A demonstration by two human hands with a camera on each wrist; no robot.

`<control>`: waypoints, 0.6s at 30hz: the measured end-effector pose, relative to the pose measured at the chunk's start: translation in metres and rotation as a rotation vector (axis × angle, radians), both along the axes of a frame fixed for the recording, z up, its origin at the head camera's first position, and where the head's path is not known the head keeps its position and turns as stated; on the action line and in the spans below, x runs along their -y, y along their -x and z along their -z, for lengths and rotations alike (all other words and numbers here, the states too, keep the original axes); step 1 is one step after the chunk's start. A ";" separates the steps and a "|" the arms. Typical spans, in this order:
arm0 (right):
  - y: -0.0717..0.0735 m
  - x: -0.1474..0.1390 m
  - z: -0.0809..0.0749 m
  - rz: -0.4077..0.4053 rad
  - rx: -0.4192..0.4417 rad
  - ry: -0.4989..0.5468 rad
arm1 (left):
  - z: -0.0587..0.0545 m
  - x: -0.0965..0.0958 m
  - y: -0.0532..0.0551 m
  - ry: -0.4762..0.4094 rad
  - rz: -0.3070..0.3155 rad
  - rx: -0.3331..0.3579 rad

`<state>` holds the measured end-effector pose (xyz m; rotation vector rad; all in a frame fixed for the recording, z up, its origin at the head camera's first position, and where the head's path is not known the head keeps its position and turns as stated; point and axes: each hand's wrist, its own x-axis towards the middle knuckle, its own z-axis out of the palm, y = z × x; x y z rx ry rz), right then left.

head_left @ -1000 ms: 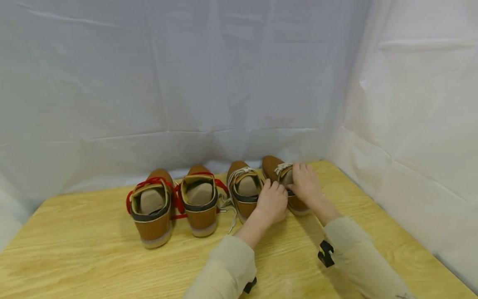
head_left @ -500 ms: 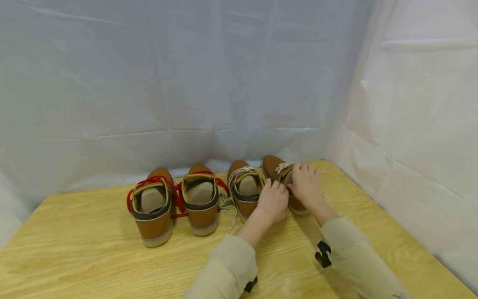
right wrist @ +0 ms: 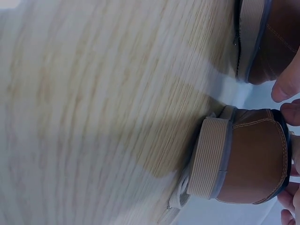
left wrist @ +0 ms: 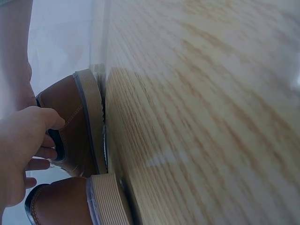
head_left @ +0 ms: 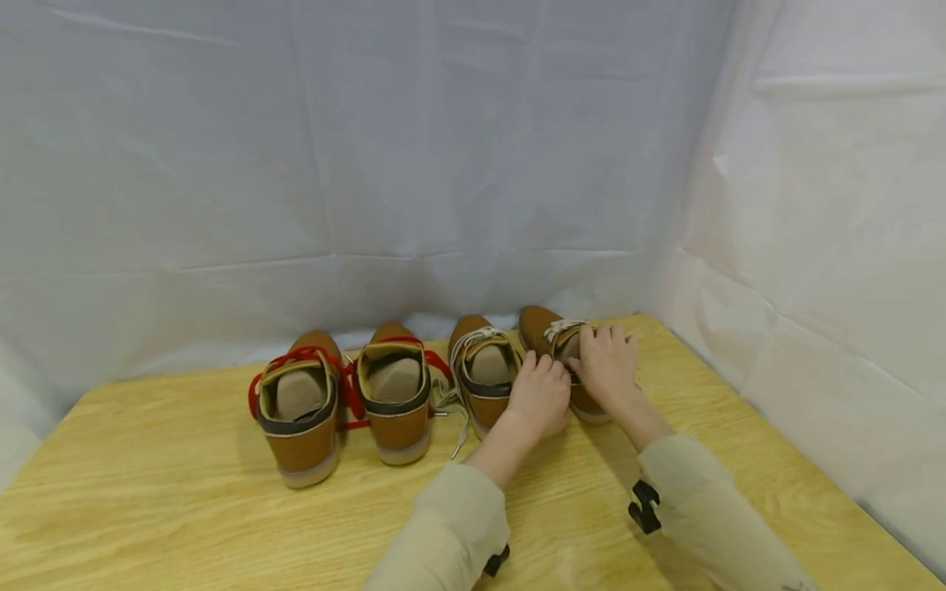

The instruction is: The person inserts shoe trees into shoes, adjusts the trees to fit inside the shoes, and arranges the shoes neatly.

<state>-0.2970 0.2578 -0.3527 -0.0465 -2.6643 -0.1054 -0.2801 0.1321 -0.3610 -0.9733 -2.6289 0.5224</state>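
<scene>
Four brown shoes stand in a row, toes toward the back sheet. My right hand (head_left: 608,368) grips the far-right shoe (head_left: 538,325) by its collar; the thumb is by the opening and the fingers lie over the right side. On that shoe's left side is my left hand (head_left: 542,398), its thumb against the brown side in the left wrist view and its curled fingers at the dark collar. Both hands partly hide this shoe. Close by on the left stands another shoe (head_left: 489,408) with beige laces (head_left: 466,349), one end hanging loose onto the table.
Two brown shoes with red laces stand farther left, one outermost (head_left: 301,455) and one beside it (head_left: 402,431). The wooden table (head_left: 185,492) extends toward me. White sheets (head_left: 369,164) hang behind and on the right.
Only a slight shift of the right hand and sleeve shows. The left hand and all the shoes stay where they were.
</scene>
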 end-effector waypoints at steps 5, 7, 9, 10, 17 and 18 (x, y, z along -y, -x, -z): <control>0.001 -0.001 0.000 -0.005 -0.012 0.017 | 0.000 0.000 0.000 0.002 -0.002 -0.009; 0.002 -0.001 0.000 -0.008 -0.008 0.045 | 0.000 0.000 0.000 0.003 -0.003 -0.011; 0.002 -0.002 0.000 -0.010 -0.002 0.080 | 0.000 0.000 0.000 0.000 -0.004 -0.007; 0.002 -0.002 -0.001 -0.009 0.003 0.098 | 0.001 0.000 0.000 -0.001 -0.005 -0.003; 0.002 -0.002 0.000 -0.009 0.035 0.185 | 0.002 0.000 0.001 -0.018 -0.002 0.008; 0.002 -0.002 0.000 -0.008 0.040 0.187 | 0.002 0.000 0.001 -0.019 -0.002 0.008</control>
